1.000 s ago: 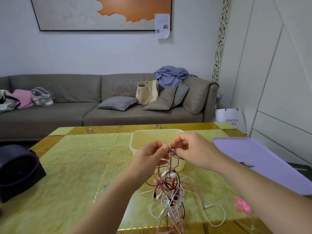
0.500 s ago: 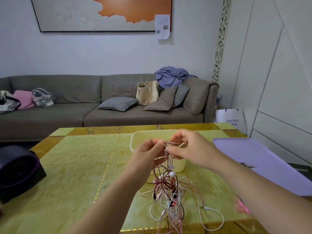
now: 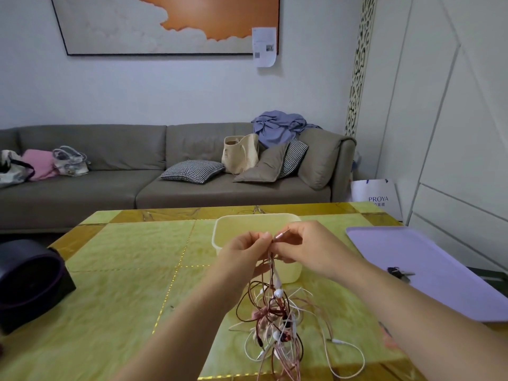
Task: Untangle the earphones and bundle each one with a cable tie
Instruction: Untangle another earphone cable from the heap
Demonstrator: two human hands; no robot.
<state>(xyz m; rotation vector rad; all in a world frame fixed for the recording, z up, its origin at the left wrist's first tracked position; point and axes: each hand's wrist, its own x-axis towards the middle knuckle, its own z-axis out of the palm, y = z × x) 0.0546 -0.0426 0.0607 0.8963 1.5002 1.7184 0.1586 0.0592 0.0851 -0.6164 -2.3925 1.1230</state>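
Fingers (image 3: 264, 238) of our left hand (image 3: 243, 253) and right hand (image 3: 308, 250) pinch the earphones (image 3: 277, 323), a pink, white, dark-red tangle hanging centre-frame, seemingly onto the tabletop (image 3: 123, 284); the bag (image 3: 376, 192) at right reads PROYA.

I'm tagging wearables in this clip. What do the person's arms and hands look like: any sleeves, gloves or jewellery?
The left hand and right hand wear no gloves, and no ring, watch or bracelet shows on them. The left forearm and right forearm are bare to the picture's edge, with no sleeve in view.
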